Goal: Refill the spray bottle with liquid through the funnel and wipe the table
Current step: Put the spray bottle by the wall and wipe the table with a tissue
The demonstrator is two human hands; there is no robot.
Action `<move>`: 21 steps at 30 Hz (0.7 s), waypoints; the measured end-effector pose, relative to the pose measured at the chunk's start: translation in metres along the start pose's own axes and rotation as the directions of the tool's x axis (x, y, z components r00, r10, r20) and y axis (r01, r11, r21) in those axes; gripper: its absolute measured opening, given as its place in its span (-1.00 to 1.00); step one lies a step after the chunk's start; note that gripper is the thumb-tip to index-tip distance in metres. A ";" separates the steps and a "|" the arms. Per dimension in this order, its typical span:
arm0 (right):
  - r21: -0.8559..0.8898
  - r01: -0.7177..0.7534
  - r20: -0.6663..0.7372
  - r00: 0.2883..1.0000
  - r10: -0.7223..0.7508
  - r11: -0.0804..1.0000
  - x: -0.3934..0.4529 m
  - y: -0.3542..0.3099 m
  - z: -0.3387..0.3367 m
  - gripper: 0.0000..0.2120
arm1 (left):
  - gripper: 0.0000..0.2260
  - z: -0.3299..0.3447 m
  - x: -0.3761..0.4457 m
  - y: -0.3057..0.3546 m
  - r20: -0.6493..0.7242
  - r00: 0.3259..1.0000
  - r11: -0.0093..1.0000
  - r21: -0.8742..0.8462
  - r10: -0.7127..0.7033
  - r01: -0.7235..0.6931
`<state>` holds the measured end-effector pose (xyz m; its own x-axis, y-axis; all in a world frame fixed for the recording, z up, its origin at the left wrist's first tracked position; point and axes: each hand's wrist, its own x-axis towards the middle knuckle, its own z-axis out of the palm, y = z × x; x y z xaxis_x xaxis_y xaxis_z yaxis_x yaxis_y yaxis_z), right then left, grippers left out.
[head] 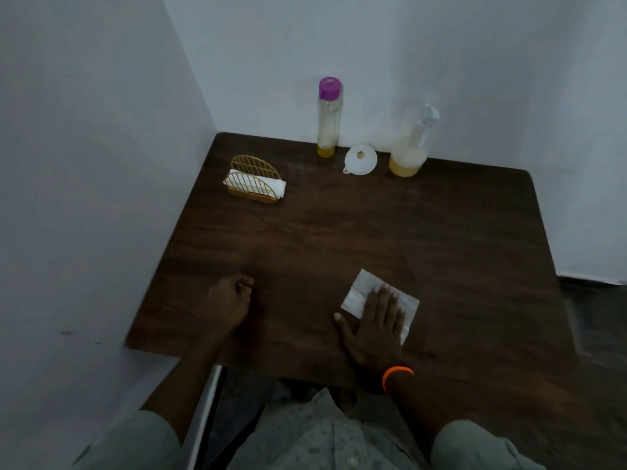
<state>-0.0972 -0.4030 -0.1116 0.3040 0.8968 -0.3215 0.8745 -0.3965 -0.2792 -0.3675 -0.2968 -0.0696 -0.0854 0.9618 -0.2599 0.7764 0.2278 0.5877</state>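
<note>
The right hand (375,325) lies flat, fingers straight, pressing a white tissue (364,293) onto the surface (458,239) near its front edge. The left hand (229,300) rests as a loose fist near the front left, holding nothing. The spray bottle (409,154), funnel (360,159) and capped bottle (328,118) stand along the back edge, so pouring looks finished and wiping is in hand. Keep the palm spread, sweep in overlapping passes, and steer clear of the napkin holder (253,179).
</note>
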 end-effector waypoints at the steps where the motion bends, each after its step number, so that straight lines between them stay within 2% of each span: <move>1: -0.002 0.033 0.004 0.999 -0.033 0.999 -0.001 -0.009 0.002 0.00 | -0.76 -0.001 -0.003 -0.001 -0.004 1.000 1.000 -0.005 -0.010 0.010; 5: -0.047 0.191 0.045 0.981 -0.188 0.981 -0.005 -0.049 0.020 0.01 | -0.77 -0.005 -0.018 -0.011 -0.027 1.000 1.000 -0.026 -0.014 0.014; 7: -0.071 0.310 0.085 0.949 -0.304 0.948 -0.011 -0.074 0.035 0.00 | -0.78 -0.009 -0.027 -0.017 -0.032 0.999 1.000 -0.001 -0.016 0.016; 10: -0.088 0.525 0.167 0.846 -0.507 0.847 -0.029 -0.108 0.062 -0.01 | -0.78 -0.013 -0.040 -0.025 -0.074 0.996 0.997 0.061 -0.040 0.044; 13: -0.142 0.685 0.245 0.724 -0.645 0.715 -0.050 -0.126 0.086 -0.03 | -0.81 -0.017 -0.053 -0.030 -0.101 0.994 0.998 0.033 -0.051 0.054; 15: -0.178 0.722 0.270 0.689 -0.673 0.668 -0.057 -0.122 0.090 -0.08 | -0.82 -0.017 -0.060 -0.033 -0.097 0.993 0.998 0.009 -0.067 0.068; 18: -0.158 0.750 0.210 0.661 -0.720 0.643 -0.054 -0.103 0.082 -0.16 | -0.81 -0.014 -0.067 -0.035 -0.093 0.994 0.998 0.005 -0.058 0.059; 19: -0.125 0.744 0.179 0.668 -0.723 0.656 -0.052 -0.095 0.077 -0.17 | -0.83 -0.011 -0.068 -0.035 -0.091 0.995 0.999 0.012 -0.052 0.053; 21: -0.073 0.691 0.103 0.723 -0.684 0.719 -0.048 -0.075 0.067 -0.17 | -0.86 -0.005 -0.071 -0.034 -0.076 0.997 0.999 0.037 -0.031 0.034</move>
<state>-0.2021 -0.4293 -0.1358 -0.4168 0.8990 -0.1343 0.8666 0.3485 -0.3571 -0.3908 -0.3719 -0.0675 -0.1568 0.9630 -0.2191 0.7954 0.2546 0.5499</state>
